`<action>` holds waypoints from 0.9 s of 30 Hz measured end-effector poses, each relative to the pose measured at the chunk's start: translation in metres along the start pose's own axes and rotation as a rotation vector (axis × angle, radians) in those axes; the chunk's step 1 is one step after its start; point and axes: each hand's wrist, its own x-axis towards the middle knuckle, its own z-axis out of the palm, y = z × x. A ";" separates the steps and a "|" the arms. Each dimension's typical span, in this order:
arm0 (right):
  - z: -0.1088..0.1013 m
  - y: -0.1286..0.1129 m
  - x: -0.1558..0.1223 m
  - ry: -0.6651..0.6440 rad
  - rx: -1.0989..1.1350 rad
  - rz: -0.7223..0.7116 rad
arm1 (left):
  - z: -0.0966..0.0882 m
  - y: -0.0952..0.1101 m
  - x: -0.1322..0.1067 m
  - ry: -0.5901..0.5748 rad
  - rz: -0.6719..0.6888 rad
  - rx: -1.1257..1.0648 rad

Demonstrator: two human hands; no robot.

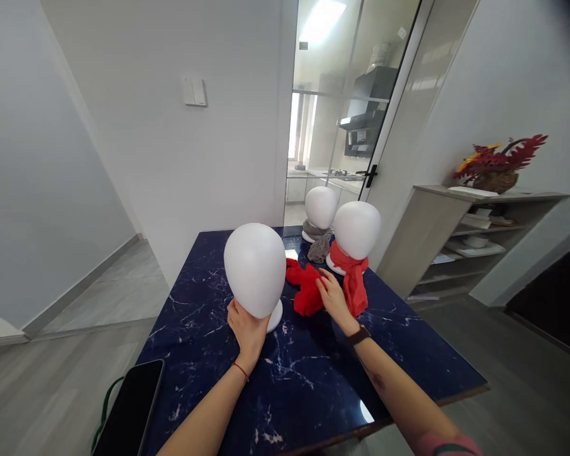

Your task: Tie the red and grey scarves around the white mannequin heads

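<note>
In the middle of the table stands a smooth white mannequin head (255,269) on a round base, its neck bare. My left hand (247,326) is closed around that neck, just under the chin; some fingers are hidden behind it. To the right lies a crumpled bright red scarf (308,296). My right hand (333,296) has its fingers bent on the scarf's right side, gripping the cloth. Close beyond this hand is a second mannequin head (357,229) with a coral-red scarf (356,282) knotted round its neck.
Farther back stands a third mannequin head (320,207) wearing a grey scarf (319,246). A black phone (130,408) with a green cord lies at the near left of the dark blue marbled table (289,392). Behind are a glass door (332,126) and a shelf unit (456,240).
</note>
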 end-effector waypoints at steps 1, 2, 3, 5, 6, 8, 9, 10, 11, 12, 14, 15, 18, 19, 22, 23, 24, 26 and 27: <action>-0.013 -0.002 -0.006 0.041 0.003 0.008 | 0.000 0.000 -0.001 -0.006 -0.002 0.001; -0.027 -0.004 -0.012 0.082 -0.011 0.021 | -0.001 0.000 -0.002 -0.013 -0.010 0.000; -0.040 -0.006 -0.018 0.133 -0.033 0.037 | -0.001 0.000 -0.002 -0.019 -0.023 -0.004; -0.063 -0.009 -0.031 0.255 -0.047 0.063 | 0.000 -0.002 -0.003 -0.030 -0.046 -0.019; -0.071 -0.009 -0.037 0.291 -0.011 0.075 | 0.001 -0.003 -0.003 -0.033 -0.051 -0.029; -0.078 -0.009 -0.051 0.280 0.155 0.134 | 0.003 -0.005 -0.002 -0.037 -0.037 -0.060; -0.077 -0.009 -0.058 0.277 0.259 0.186 | 0.003 -0.005 -0.001 -0.038 -0.020 -0.082; -0.075 -0.009 -0.066 0.314 0.355 0.250 | 0.004 -0.006 -0.001 -0.040 -0.002 -0.105; -0.071 -0.010 -0.074 0.395 0.432 0.319 | 0.004 -0.007 0.000 -0.042 0.016 -0.126; -0.066 -0.011 -0.081 0.499 0.487 0.379 | 0.004 -0.007 0.001 -0.044 0.034 -0.140; -0.055 -0.016 -0.094 0.612 0.559 0.437 | 0.004 -0.007 0.001 -0.041 0.060 -0.146; -0.049 -0.019 -0.097 0.583 0.592 0.438 | 0.003 -0.006 0.001 -0.035 0.070 -0.139; -0.037 -0.033 -0.098 0.446 0.643 0.395 | 0.002 -0.003 0.000 -0.021 0.071 -0.094; -0.036 -0.038 -0.095 0.447 0.632 0.383 | 0.002 -0.002 0.000 -0.023 0.057 -0.073; -0.043 -0.053 -0.082 0.375 0.506 0.289 | 0.002 0.000 0.002 -0.047 0.011 -0.045; -0.048 -0.058 -0.078 0.319 0.425 0.218 | 0.001 -0.001 0.004 -0.057 0.009 -0.055; -0.053 -0.062 -0.075 0.284 0.325 0.132 | 0.000 -0.002 0.005 -0.067 0.013 -0.073; -0.065 -0.071 -0.074 0.339 0.107 -0.019 | -0.008 -0.003 0.003 -0.073 -0.003 -0.112; -0.071 -0.077 -0.077 0.432 0.018 -0.067 | -0.015 -0.003 -0.002 -0.066 -0.041 -0.129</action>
